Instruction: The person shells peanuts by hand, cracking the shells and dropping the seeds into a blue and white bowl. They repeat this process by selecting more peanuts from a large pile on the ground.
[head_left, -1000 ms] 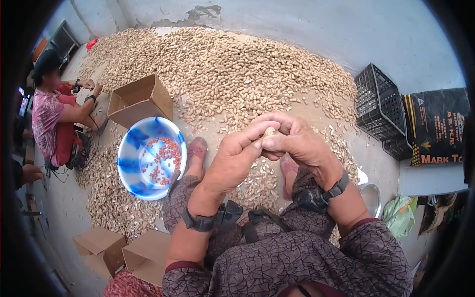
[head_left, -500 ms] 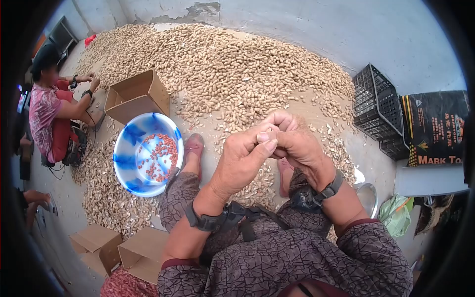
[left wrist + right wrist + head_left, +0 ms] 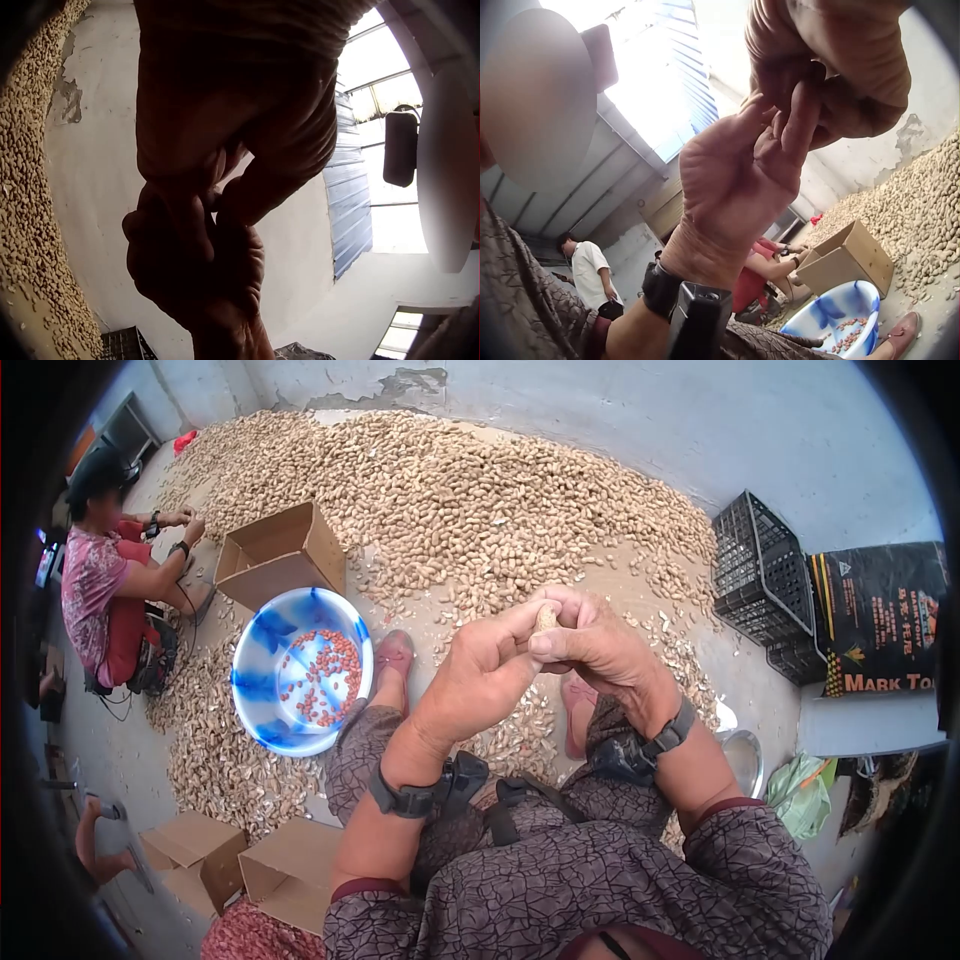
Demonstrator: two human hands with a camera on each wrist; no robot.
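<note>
An unshelled peanut [image 3: 546, 618] stands up between the two hands in the head view, held in front of the lap. My right hand [image 3: 618, 660] pinches it, thumb pressed against its lower end. My left hand [image 3: 475, 680] holds it from the other side, with bent fingers meeting those of the right. Both wrist views show the left hand [image 3: 739, 172] and right hand [image 3: 217, 277] joined at the fingertips, the peanut mostly hidden there. To the left on the floor sits a blue-and-white basin [image 3: 262, 660] with reddish shelled kernels [image 3: 335, 665] in it.
A large peanut heap [image 3: 450, 490] spreads along the wall, with empty shells [image 3: 220, 760] nearer. Cardboard boxes [image 3: 280, 555] stand at left; a black crate [image 3: 755, 560] and printed bag [image 3: 880, 620] at right. Another person [image 3: 110, 590] sits at far left.
Half a second ago the fingers covered the peanut; now it shows upright between them. My left thumb has drawn down from the right thumb. The basin stays in place.
</note>
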